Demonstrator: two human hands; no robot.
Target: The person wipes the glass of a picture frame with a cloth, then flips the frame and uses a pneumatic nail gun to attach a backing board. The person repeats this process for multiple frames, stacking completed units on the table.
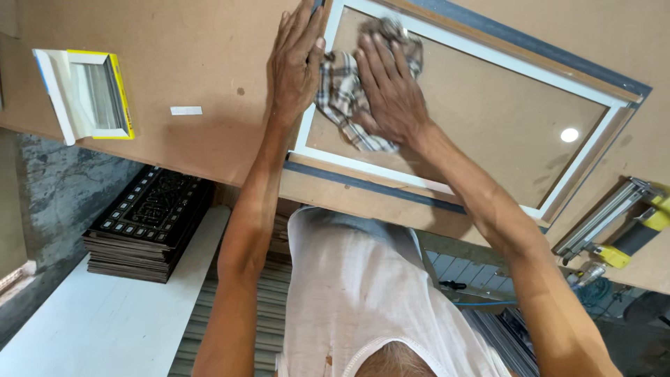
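Far on the left, a small flat box (84, 94) lies on the brown board table (181, 56). It is white with yellow and blue edges. Just right of it sits a tiny white label (186, 110), a thin strip. Below the table edge, near you, a stack of dark patterned panels (146, 223) rests on a white board (105, 314).

Your left hand (296, 63) lies flat on the left end of the white frame (488, 59), with the fingers pressed close together.

Your right hand (391, 91) is just beside it. Its fingers are spread a little and push down on a checked cloth (342, 87), which lies on the shiny pane inside the frame.

The frame lies flat on the table. Its long side runs from the far left to the near right.

On the right, near the table edge, lies a yellow and silver nail gun (621, 223).
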